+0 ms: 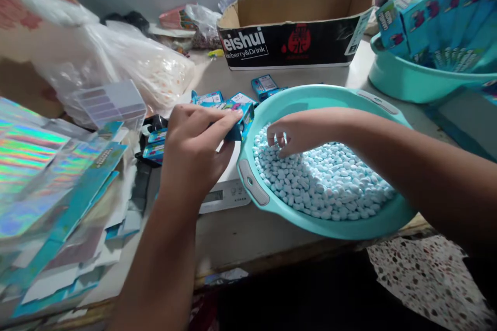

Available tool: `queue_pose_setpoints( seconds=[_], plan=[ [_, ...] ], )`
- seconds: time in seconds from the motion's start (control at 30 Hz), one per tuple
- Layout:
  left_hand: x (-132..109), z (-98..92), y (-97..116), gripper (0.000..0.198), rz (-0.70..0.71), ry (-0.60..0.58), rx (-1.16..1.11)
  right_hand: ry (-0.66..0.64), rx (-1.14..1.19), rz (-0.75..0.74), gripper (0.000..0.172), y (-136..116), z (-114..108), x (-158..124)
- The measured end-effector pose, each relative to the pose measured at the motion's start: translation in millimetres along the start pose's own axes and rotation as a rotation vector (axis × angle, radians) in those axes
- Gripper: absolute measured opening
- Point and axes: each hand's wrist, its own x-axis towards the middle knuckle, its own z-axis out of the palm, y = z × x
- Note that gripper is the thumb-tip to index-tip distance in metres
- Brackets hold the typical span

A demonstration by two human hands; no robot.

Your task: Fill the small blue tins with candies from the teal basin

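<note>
Resting low inside the turquoise basin (pixel 334 231), the right hand (pixel 293 132) is set among the pale blue pellets (pixel 330 181) toward the far left part of the heap, its fingers curled downward; whether any pellets are pinched between them cannot be told. Just outside the basin's left rim, a small blue box (pixel 246 114) is gripped between the thumb and fingers of the left hand (pixel 198 142). The two hands are set apart, with only the rim standing between them.

The relation that matters most is sideways: the box is placed to the left of the right hand, across that rim, while the pellets are found directly beneath the right fingers. The right hand is thus much the nearer to the pellets. The basin's handles are lined up from near left to far right; the box's long axis is mostly masked by the left hand and cannot be judged surely.

Below the left hand, a scale (pixel 240 197) is partly covered on the tabletop (pixel 229 238), its display turned toward the person. More blue boxes (pixel 264 84) are scattered behind, in front of a black-sided carton (pixel 279 46). At the far right, blue packets (pixel 438 20) are stacked in a second basin (pixel 415 80).
</note>
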Motion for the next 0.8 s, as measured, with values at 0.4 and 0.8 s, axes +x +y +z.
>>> queue_pose_setpoints(
  seconds=[0.4,0.8],
  plan=[
    [-58,-5.1,-53,0.055,-0.751,-0.097,-0.511,0.042,-0.011,-0.008,0.032,9,8,7],
    [-66,-15.6,-55,0.05,-0.674,0.041,-0.514,0.002,-0.053,0.065,0.035,3,11,6]
  ],
)
